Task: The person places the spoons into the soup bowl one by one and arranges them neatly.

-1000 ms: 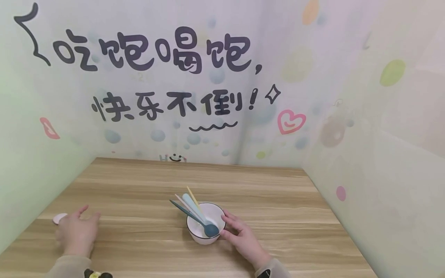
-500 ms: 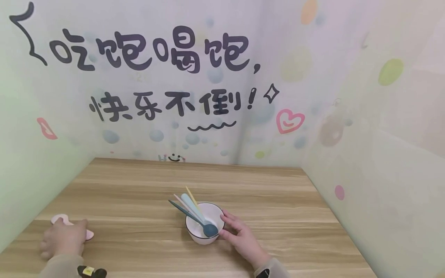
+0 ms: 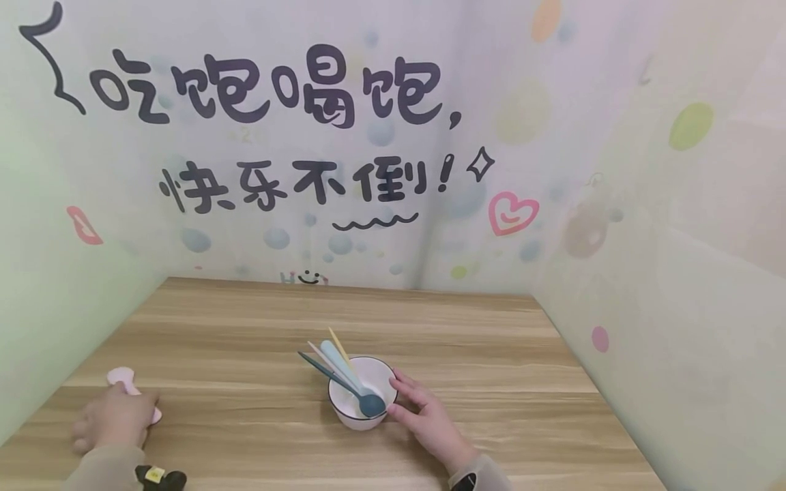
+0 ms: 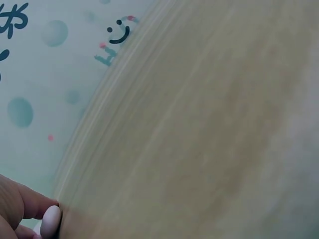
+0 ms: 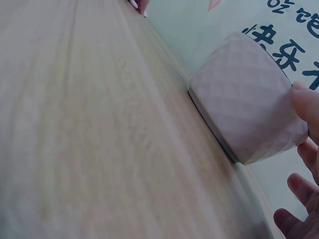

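My left hand point(image 3: 117, 423) pinches a pale pink piece with wide rounded ends point(image 3: 121, 375) at the table's left. Its middle is hidden under the fingers; in the left wrist view, one pink end point(image 4: 50, 221) shows beside a fingertip. My right hand point(image 3: 432, 426) holds a bowl point(image 3: 350, 419) by its right side, thumb and finger at the rim. The bowl is white inside with a dark rim, and its outside point(image 5: 244, 99) is pinkish with a diamond pattern. A dark teal spoon point(image 3: 372, 406) leans in it beside a light blue handle point(image 3: 334, 356).
A thin pink handle point(image 3: 316, 351) and a yellow one point(image 3: 336, 341) also stick out of the bowl. The wood-grain table point(image 3: 258, 341) meets a printed back wall point(image 3: 381, 259) and side walls. Open tabletop lies between the hands.
The left hand has come down over the pink piece, and the piece has since turned a little and shifted slightly right. The right hand and the bowl have stayed in place.
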Demonstrator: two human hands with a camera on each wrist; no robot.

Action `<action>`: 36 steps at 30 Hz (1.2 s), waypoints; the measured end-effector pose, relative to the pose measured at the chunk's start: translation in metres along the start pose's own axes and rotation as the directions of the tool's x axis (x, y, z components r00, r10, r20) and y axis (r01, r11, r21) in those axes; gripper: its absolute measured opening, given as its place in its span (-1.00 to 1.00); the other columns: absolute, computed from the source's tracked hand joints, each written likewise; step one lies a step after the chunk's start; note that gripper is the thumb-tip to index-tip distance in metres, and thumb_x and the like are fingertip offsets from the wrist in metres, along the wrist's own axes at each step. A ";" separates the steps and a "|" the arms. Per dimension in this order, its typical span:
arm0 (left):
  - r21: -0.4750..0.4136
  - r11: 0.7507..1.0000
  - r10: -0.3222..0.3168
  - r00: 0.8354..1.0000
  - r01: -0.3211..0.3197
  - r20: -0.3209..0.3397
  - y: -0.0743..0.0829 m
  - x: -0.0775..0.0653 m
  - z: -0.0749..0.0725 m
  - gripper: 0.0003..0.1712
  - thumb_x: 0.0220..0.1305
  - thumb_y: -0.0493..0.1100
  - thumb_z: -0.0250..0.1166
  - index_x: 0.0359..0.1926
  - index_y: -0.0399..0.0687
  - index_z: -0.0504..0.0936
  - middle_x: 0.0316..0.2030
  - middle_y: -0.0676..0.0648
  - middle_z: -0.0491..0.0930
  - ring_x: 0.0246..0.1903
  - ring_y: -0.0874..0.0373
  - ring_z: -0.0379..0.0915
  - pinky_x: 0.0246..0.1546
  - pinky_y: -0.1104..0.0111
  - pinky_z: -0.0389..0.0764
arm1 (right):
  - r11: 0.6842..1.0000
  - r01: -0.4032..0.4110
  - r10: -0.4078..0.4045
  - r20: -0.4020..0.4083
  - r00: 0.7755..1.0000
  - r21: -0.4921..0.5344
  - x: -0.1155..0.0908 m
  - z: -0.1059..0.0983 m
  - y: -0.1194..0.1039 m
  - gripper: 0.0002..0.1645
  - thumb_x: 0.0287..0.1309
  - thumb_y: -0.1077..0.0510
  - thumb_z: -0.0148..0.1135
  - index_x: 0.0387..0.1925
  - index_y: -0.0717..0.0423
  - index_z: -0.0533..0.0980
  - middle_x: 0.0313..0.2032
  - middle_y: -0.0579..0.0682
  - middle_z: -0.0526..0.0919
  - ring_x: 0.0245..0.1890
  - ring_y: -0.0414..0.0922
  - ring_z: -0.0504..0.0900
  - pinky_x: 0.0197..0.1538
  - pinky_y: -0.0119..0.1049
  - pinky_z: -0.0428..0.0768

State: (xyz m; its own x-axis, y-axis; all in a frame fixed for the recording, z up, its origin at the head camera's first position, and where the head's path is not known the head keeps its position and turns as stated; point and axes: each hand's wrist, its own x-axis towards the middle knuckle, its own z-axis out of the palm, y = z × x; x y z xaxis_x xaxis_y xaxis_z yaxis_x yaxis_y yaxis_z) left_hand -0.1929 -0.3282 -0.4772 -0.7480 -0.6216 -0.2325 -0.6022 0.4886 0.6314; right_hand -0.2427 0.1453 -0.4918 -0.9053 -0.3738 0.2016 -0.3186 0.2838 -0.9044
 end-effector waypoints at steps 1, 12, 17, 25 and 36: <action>-0.001 1.000 0.008 1.000 -0.008 0.006 0.000 0.000 0.000 -0.23 0.25 0.08 0.06 0.30 -0.33 0.11 -0.01 -0.66 0.08 -0.02 -0.64 -0.02 -0.12 -0.28 0.11 | 1.000 -0.002 0.002 0.000 1.000 -0.001 0.000 0.000 0.000 -0.40 0.13 0.06 0.34 0.22 0.08 0.48 0.35 -0.07 0.33 0.40 0.05 0.17 0.37 0.02 0.08; -0.028 0.988 0.153 0.986 -0.151 0.063 0.012 0.005 0.016 -0.25 0.25 0.06 0.17 0.36 -0.20 0.23 0.15 -0.58 0.23 -0.01 -0.62 -0.08 -0.13 -0.31 -0.01 | 1.000 -0.012 0.012 -0.006 1.000 -0.020 0.001 0.001 0.000 -0.41 0.14 0.12 0.34 0.21 0.14 0.47 0.35 -0.02 0.32 0.39 0.06 0.18 0.37 -0.03 0.10; -0.030 0.973 0.229 0.971 -0.227 0.075 0.021 0.004 0.025 -0.22 0.24 0.01 0.17 0.39 -0.23 0.17 0.29 -0.58 0.04 0.04 -0.65 -0.11 -0.14 -0.35 -0.04 | 0.999 -0.013 0.013 -0.013 1.000 -0.043 0.002 0.002 0.001 -0.43 0.15 0.20 0.31 0.21 0.24 0.45 0.35 0.07 0.31 0.38 0.13 0.18 0.36 -0.02 0.11; 0.019 0.945 0.321 0.939 -0.325 0.120 0.038 -0.002 0.038 -0.33 0.28 -0.01 0.16 0.34 -0.21 0.29 0.29 -0.51 0.14 0.04 -0.60 -0.01 -0.17 -0.28 0.06 | 1.000 -0.016 0.016 -0.011 1.000 0.003 0.001 0.001 0.001 -0.42 0.12 0.12 0.35 0.21 0.10 0.48 0.36 -0.06 0.32 0.40 0.02 0.18 0.36 0.03 0.07; -0.018 0.878 0.474 0.861 -0.479 0.183 0.062 -0.017 0.071 -0.50 0.27 -0.10 0.23 0.20 -0.17 0.51 0.20 -0.38 0.40 0.18 -0.40 0.23 -0.04 -0.18 0.17 | 0.999 -0.014 0.013 -0.025 1.000 -0.048 0.003 0.003 0.002 -0.44 0.14 0.19 0.32 0.20 0.18 0.47 0.35 0.02 0.33 0.37 0.09 0.21 0.36 -0.04 0.14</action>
State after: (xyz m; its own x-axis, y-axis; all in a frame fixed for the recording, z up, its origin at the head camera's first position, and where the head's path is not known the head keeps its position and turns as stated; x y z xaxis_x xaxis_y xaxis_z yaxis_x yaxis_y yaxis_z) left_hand -0.2378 -0.2439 -0.4862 -0.9807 -0.1921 -0.0364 -0.1653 0.7155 0.6788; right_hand -0.2453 0.1422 -0.4945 -0.9160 -0.3479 0.1996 -0.3193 0.3313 -0.8878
